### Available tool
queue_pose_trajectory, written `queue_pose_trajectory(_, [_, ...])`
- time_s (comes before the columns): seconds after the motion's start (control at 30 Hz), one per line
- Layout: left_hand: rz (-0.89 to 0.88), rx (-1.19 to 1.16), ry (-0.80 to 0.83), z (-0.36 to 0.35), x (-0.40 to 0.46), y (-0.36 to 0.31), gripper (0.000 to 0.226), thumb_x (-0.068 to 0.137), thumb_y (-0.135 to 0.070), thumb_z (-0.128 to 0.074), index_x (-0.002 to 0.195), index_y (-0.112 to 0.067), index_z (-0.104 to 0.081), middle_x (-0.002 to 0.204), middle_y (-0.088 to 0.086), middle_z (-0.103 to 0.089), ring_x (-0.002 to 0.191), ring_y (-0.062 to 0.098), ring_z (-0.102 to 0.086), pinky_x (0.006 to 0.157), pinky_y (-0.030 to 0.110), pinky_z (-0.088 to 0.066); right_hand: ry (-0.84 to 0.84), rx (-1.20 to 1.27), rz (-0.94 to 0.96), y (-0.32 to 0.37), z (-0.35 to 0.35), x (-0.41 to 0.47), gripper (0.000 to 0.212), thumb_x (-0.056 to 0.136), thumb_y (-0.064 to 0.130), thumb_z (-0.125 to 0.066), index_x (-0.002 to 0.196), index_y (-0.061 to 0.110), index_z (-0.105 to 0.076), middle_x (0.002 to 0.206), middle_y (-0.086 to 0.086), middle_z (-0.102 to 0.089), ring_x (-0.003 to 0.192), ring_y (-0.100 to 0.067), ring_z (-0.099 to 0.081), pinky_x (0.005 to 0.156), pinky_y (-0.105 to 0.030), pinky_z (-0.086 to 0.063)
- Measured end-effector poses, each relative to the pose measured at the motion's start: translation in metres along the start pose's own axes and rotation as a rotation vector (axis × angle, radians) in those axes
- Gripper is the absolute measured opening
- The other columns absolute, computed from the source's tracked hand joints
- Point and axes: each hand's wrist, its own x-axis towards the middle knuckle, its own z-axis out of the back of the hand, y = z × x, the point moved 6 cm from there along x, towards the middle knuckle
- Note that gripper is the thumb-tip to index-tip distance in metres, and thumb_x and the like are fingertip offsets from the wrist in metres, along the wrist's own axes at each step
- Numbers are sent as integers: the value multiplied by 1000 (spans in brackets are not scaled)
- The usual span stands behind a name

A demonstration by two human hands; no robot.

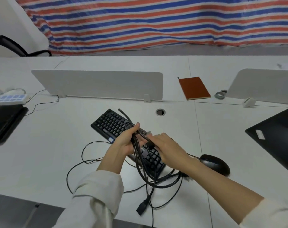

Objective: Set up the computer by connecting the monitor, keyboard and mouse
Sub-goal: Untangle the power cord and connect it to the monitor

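A black keyboard (110,124) lies diagonally on the white desk (49,153), partly hidden under my hands. My left hand (125,140) grips a bundle of black cables (143,171) above it. My right hand (164,145) pinches one cable of the bundle near a plug end. The loops hang down to the desk, and a black power plug (142,208) dangles near the front edge. A black mouse (215,164) sits right of the keyboard, beside my right forearm. A flat black monitor (278,140) lies at the right edge.
A black device (5,122) lies at the left edge, with a white power strip (10,98) behind it. White divider panels (98,83) stand along the back. A brown notebook (194,88), a tape roll (219,95) and a cable hole (160,112) are beyond the keyboard.
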Motion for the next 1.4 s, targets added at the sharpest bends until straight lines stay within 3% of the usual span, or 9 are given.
queue_pose_trajectory(0.17, [-50, -122, -85, 3, -3, -7, 11, 95, 1, -43, 87, 1, -49, 85, 18, -52, 65, 19, -53, 54, 26, -55, -267, 88, 126, 10, 21, -9, 41, 91, 13, -42, 131, 14, -48, 120, 0, -60, 95, -16, -49, 84, -27, -45])
queue_pose_trajectory(0.33, [-64, -76, -12, 11, -19, -23, 4, 95, -3, -43, 95, -2, -47, 65, 7, -58, 33, 4, -38, 38, 15, -37, -463, 474, -413, -39, 22, -30, 32, 99, 19, -32, 125, 14, -50, 119, 2, -57, 108, -12, -53, 93, -25, -41])
queue_pose_trajectory(0.43, [-82, 71, 54, 15, -38, -32, 8, 95, -13, -47, 94, -5, -48, 54, -3, -45, 33, 1, -33, 37, 13, -31, -175, 274, -596, -74, -20, -53, 31, 98, 15, -35, 123, 14, -52, 118, -2, -57, 110, -20, -54, 90, -27, -40])
queue_pose_trajectory(0.57, [-175, 389, 13, 23, -63, -38, 16, 94, -16, -50, 79, -11, -51, 51, -8, -31, 34, 1, -27, 36, 14, -28, 349, -44, -545, -94, -94, -90, 44, 95, 18, -39, 138, 22, -42, 140, 0, -44, 131, -20, -37, 109, -38, -28])
queue_pose_trajectory(0.77, [-361, 472, -136, 45, -87, -33, 14, 95, -11, -47, 97, -4, -59, 46, -10, -26, 34, 2, -22, 36, 16, -24, 334, -235, -465, -85, -109, -98, 31, 96, 19, -41, 126, 20, -47, 128, -3, -42, 115, -22, -41, 90, -34, -35])
queue_pose_trajectory(0.97, [-509, 369, -62, 41, -118, -43, 16, 96, -10, -41, 99, -7, -56, 44, -12, -24, 32, 0, -20, 37, 15, -17, 96, 211, -609, -80, -89, -91, 30, 91, 10, -49, 121, 10, -53, 120, -9, -44, 107, -23, -48, 88, -28, -45])
queue_pose_trajectory(1.07, [-556, 268, 37, 18, -138, -58, 15, 94, -12, -40, 94, -11, -56, 42, -12, -25, 29, 1, -21, 35, 14, -16, -7, 472, -653, -70, -69, -78, 27, 88, 3, -52, 114, 5, -61, 106, -8, -54, 88, -21, -56, 63, -13, -41])
queue_pose_trajectory(1.2, [-617, 204, 184, -27, -161, -82, 9, 82, -16, -48, 91, -15, -51, 39, -12, -26, 26, 2, -24, 31, 13, -21, -40, 665, -679, -64, -47, -64, 26, 90, 12, -54, 114, 14, -61, 107, -1, -59, 93, -19, -57, 78, -25, -44])
queue_pose_trajectory(1.4, [-696, 302, 344, -98, -190, -84, 9, 88, -13, -44, 88, -14, -53, 40, -13, -28, 28, 1, -25, 33, 13, -19, -127, 964, -758, -62, 4, -60, 21, 91, 4, -51, 110, 10, -60, 104, -8, -62, 90, -21, -58, 75, -29, -50])
